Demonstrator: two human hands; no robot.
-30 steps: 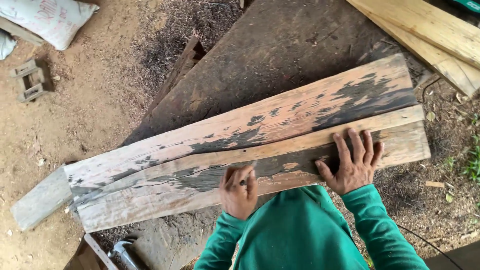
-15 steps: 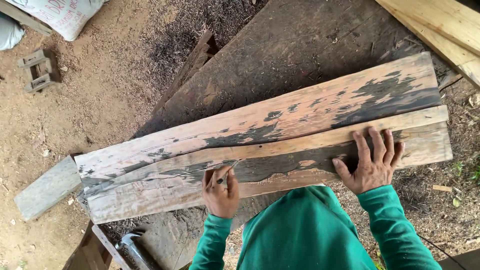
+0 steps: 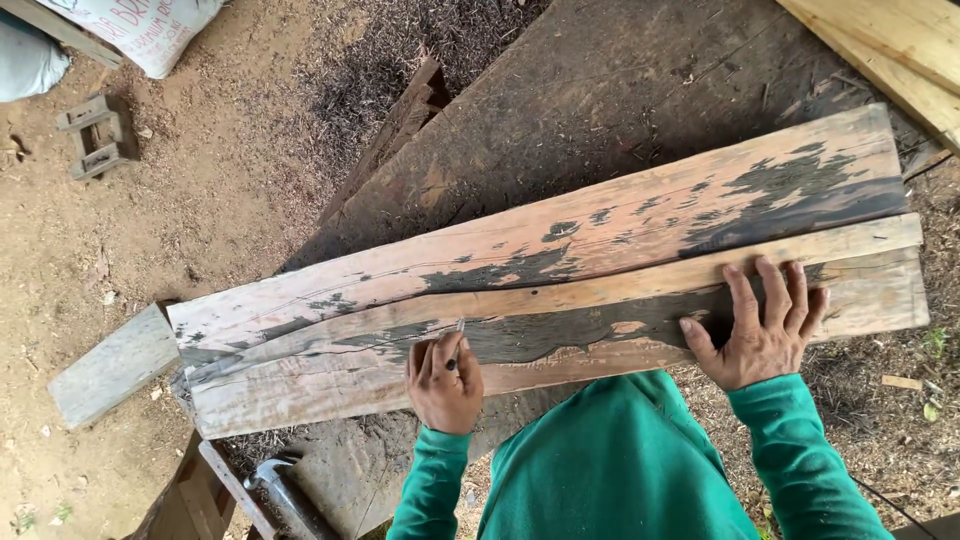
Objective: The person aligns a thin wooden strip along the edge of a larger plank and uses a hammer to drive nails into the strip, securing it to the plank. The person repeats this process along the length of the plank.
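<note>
The left hand (image 3: 444, 385) was closed around a thin pencil-like marker (image 3: 456, 343), its tip set against the nearer weathered plank (image 3: 560, 340) where a narrow pale strip (image 3: 600, 285) lay along it. The right hand (image 3: 757, 330) was spread wide and flat, fingers splayed, pressing on the same plank and the strip's edge further along. That plank lay lengthwise across a dark, rough work surface (image 3: 600, 110), touching a second weathered plank (image 3: 560, 235) on its far side. Judged from this, the marking would go best with the flat hand bearing down firmly so the strip could not creep, the marker tip kept tight against the strip's edge, and the stroke drawn in one even pull; the patchy, peeling surface could snag the tip or break the line. A short grey offcut (image 3: 115, 365) rested at the planks' left end, and a hammer (image 3: 285, 490) lay below. Of containers, only a white sack (image 3: 150, 30) showed at the top left, bulging and seemingly full; what it held could not be told. A small wooden frame (image 3: 95, 135) sat on the dirt nearby.
</note>
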